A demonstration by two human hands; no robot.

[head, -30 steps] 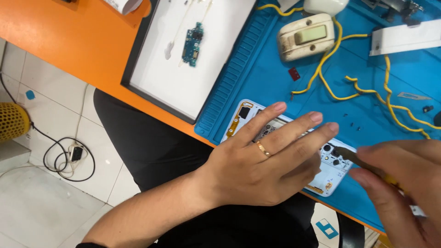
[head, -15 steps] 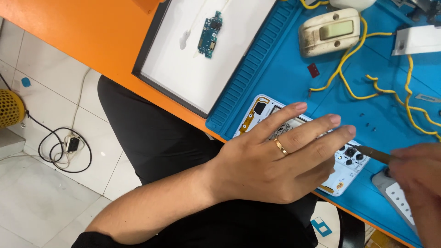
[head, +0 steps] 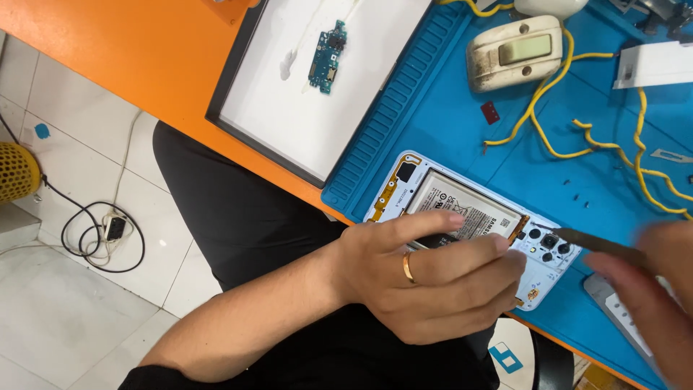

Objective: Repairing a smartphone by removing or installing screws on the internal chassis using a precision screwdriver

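Observation:
An opened white phone [head: 426, 191], back cover off with its battery and camera parts showing, lies on the blue work mat [head: 462, 123] at the near edge. My left hand [head: 433, 278], with a gold ring on one finger, rests on the phone's near side and holds it down. My right hand [head: 653, 296], blurred at the right edge, grips a thin dark tool [head: 592, 242] whose tip points at the phone's camera end.
A white tray [head: 289, 115] with a small green circuit board [head: 326, 56] sits left of the mat on the orange table [head: 137, 58]. A beige device [head: 514, 52] and yellow cable [head: 556, 137] lie at the back. Tiled floor with black cords [head: 94, 231] lies below left.
My left hand has curled its fingers back, uncovering the battery. My right hand has drawn to the right, and the tool tip now reaches the camera end. The view has shifted.

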